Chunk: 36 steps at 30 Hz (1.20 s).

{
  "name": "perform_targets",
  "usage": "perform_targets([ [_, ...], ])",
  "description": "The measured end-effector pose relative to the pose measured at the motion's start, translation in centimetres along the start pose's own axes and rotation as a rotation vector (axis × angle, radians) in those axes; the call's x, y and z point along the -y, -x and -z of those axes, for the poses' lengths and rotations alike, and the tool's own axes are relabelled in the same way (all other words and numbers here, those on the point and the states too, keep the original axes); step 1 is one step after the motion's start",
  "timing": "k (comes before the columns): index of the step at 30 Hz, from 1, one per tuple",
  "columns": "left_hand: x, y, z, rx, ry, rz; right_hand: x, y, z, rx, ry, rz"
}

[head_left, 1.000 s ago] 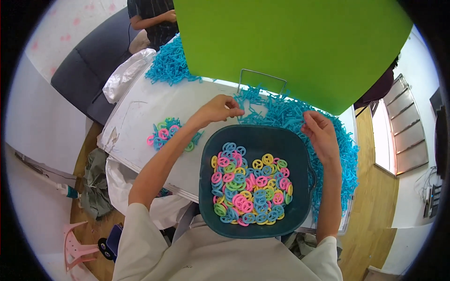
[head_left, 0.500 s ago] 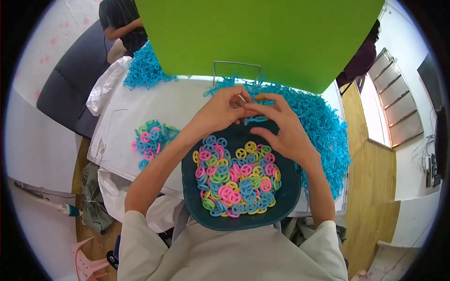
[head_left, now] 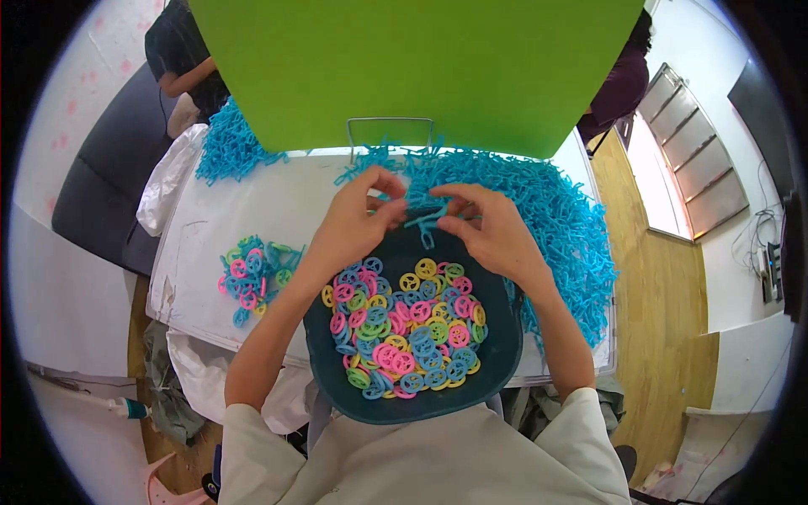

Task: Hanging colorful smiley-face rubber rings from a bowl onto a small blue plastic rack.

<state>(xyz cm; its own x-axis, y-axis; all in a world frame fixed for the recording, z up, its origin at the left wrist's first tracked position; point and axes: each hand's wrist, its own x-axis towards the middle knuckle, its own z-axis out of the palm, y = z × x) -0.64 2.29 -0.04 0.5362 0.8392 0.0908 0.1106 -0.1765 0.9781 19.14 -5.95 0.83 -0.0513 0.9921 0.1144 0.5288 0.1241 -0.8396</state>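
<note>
Over the far rim of a dark green basin [head_left: 316, 370], both hands work close together with a small gap between them. My right hand [head_left: 498, 231] pinches a thin blue branched plastic piece [head_left: 427, 225] between thumb and fingers; part of it dangles down. My left hand [head_left: 358, 220] is closed in a pinch beside that piece, and what sits between its fingertips is too small to make out. Inside the basin lie many small spoked plastic rings [head_left: 396, 358] in pink, blue, yellow and green. Beyond my right hand spreads a large heap of blue branched plastic pieces [head_left: 547, 223].
A small mixed pile of rings and blue pieces [head_left: 252, 273] sits left on the white table [head_left: 189, 252]. A green panel [head_left: 412, 67] stands at the back with a metal wire frame [head_left: 390, 120] before it. Another blue heap [head_left: 231, 147] lies far left, near a person [head_left: 181, 55].
My hands have moved slightly apart, and the blue piece now shows more plainly at my right fingertips. The whole view has shifted, moving the scene a little to the left.
</note>
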Motion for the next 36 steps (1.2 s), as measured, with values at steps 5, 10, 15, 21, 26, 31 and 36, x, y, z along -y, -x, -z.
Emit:
perform_targets([
  [5,1.3,2.7,-2.2,0.278,-1.056,-0.264,-0.9,-0.9,1.7,-0.126,-0.181,-0.033],
  [10,3.4,3.5,-4.6,0.432,-1.340,-0.136,-1.4,-1.3,1.6,-0.076,-0.499,-0.048],
  [15,5.3,3.9,-4.0,0.324,-1.167,-0.255,-0.4,-1.2,1.1,-0.052,-0.650,-0.056],
  [21,1.9,3.0,-2.6,0.204,-0.725,-0.112,-0.6,-1.1,1.2,0.000,-0.592,-0.055],
  [26,0.1,2.1,-1.9,-0.042,-0.020,-0.115,-0.4,-1.2,0.8,-0.051,-0.448,0.026],
  [31,-1.1,2.1,-2.2,-0.061,0.269,-0.103,-0.4,-1.1,-0.5,-0.071,-0.386,0.052],
  [36,-0.8,2.2,-2.3,-0.024,0.331,-0.021,-0.5,-1.1,-1.0,-0.098,-0.398,0.040],
])
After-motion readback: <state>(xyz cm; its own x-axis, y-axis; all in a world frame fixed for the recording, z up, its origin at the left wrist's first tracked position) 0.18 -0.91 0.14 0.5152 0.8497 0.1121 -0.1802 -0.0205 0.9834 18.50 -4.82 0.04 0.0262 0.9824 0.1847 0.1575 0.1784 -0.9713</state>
